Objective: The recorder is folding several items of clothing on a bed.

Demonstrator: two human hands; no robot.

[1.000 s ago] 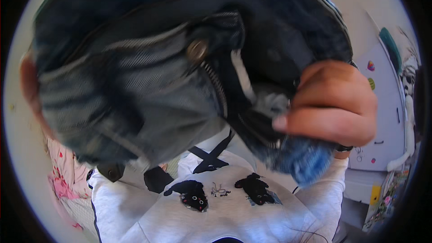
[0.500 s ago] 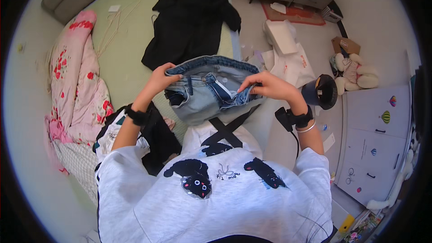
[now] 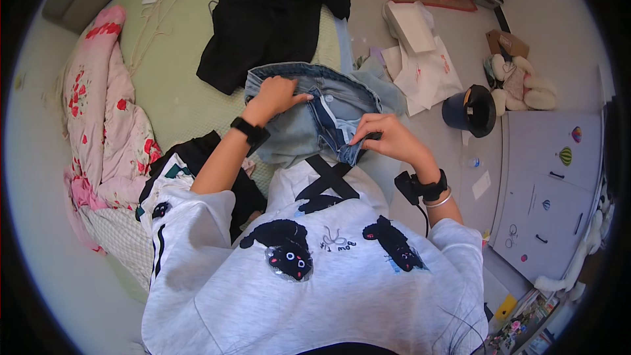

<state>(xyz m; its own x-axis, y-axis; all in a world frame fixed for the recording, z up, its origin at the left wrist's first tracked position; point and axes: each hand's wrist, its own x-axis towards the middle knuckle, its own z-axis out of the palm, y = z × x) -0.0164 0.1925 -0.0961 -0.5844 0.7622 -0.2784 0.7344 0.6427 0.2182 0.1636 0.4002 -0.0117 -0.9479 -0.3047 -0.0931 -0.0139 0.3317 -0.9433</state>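
Observation:
A pair of light blue jeans [image 3: 282, 133] lies spread before me at the bed's edge, its waistband toward the far side and its fly undone. My left hand [image 3: 275, 100] is closed on the front of the waistband, left of the fly, with the thumb pointing toward the opening. On the other side of the fly, my right hand [image 3: 384, 137] pinches the waistband's loose front corner between thumb and fingers. Part of the jeans is hidden beneath my left hand and wrist.
A black garment [image 3: 269, 26] lies on the green bed [image 3: 164, 46] beyond the jeans. Dark and white clothes [image 3: 240, 190] are heaped at near left, beside a pink floral quilt [image 3: 108, 118]. At right stand a bin [image 3: 470, 113], white bags [image 3: 427, 82] and a white cabinet [image 3: 545, 190].
My left hand has moved right from the left end of the waistband to near the fly. My right hand keeps its pinch, slightly lower. The view has shifted a little.

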